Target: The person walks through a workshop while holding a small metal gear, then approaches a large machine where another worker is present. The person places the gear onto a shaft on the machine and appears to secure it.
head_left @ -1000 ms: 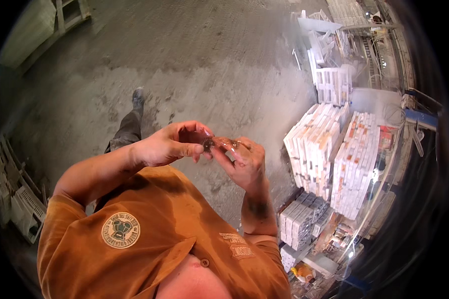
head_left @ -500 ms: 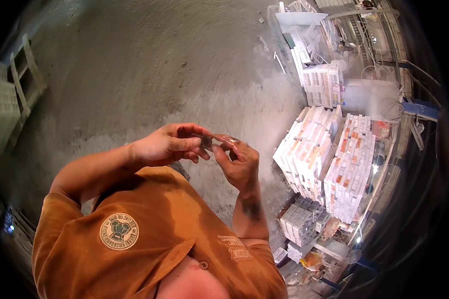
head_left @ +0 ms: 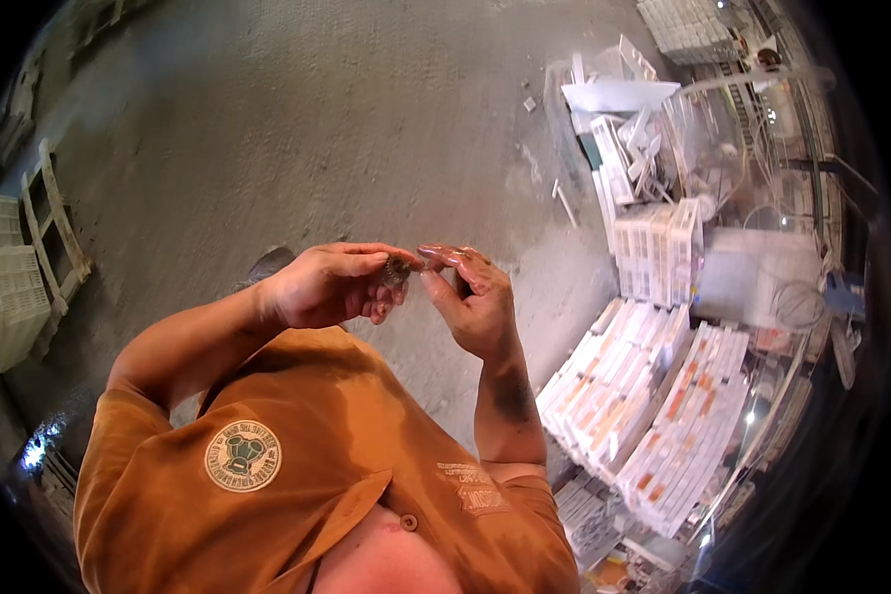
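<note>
My left hand [head_left: 332, 285] is closed, with a small round, dark, ridged metallic piece [head_left: 396, 270] between its thumb and fingers. Facing it at chest height is my right hand [head_left: 473, 299]. Its fingers look wet or smeared reddish brown, and they bend toward the thumb in a pinch beside the round piece. Whatever sits between those fingertips is too small to make out. Both hands are held in front of my orange-brown shirt [head_left: 317, 436], above the floor.
Stacks of pale bars [head_left: 614, 371] stand at the right, with a white crate [head_left: 658, 247] and scattered white scraps [head_left: 624, 129] farther up. A wooden frame [head_left: 54, 218] and pale stacked crates [head_left: 5, 287] are at the left. The grey floor [head_left: 317, 129] stretches ahead; a dark shoe [head_left: 270, 263] shows.
The surroundings have slid down in the picture as I move forward. My right fingertips have drawn slightly away from the round piece, which stays in my left hand.
</note>
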`<action>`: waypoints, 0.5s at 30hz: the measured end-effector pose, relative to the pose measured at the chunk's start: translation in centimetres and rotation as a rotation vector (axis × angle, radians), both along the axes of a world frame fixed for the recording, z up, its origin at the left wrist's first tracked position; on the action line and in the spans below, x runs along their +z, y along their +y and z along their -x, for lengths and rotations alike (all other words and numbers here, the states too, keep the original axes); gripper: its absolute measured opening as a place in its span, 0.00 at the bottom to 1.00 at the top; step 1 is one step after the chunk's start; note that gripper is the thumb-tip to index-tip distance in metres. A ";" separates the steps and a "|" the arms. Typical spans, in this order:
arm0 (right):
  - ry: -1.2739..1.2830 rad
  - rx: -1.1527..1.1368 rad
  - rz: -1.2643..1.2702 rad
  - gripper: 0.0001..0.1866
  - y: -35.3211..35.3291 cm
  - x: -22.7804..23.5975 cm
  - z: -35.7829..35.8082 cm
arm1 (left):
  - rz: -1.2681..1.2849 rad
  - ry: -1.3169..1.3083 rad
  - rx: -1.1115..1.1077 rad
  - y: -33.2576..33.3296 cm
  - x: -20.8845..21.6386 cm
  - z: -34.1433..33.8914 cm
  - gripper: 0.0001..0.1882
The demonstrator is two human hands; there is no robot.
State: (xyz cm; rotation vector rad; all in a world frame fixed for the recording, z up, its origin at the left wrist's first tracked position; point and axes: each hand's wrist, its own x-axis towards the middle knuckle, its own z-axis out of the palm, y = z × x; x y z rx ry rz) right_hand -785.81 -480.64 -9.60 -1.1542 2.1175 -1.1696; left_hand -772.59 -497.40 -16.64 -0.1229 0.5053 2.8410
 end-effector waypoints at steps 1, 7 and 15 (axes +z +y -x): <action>0.001 0.023 0.000 0.13 -1.9 -0.2 2.8 | -0.009 0.002 0.004 -1.6 -0.2 2.5 0.22; 0.050 0.103 0.004 0.12 -13.9 -0.5 19.1 | -0.043 -0.008 0.036 -12.1 -1.4 19.1 0.22; 0.047 -0.100 -0.032 0.09 -25.1 0.9 41.1 | 0.063 -0.021 -0.089 -25.6 1.2 43.4 0.23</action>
